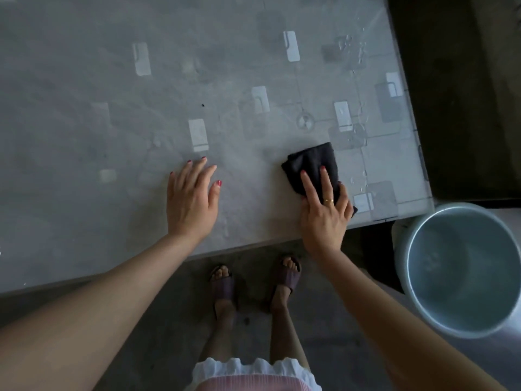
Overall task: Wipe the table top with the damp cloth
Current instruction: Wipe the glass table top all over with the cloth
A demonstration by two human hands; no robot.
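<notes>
A glossy grey table top [112,114] fills the upper part of the head view and mirrors ceiling lights. A dark folded cloth [310,162] lies flat on it near the front right corner. My right hand [324,213] presses down on the cloth's near half with fingers spread over it, a ring on one finger. My left hand [191,198] rests palm down on the bare table, fingers apart, a short way left of the cloth and holding nothing. Water drops and wet streaks [352,52] show on the table's right side.
A pale round bucket [462,266] holding water stands on the floor just past the table's front right corner. My feet in sandals [253,280] stand on the grey floor by the front edge. Right of the table lies a dark floor area [465,94].
</notes>
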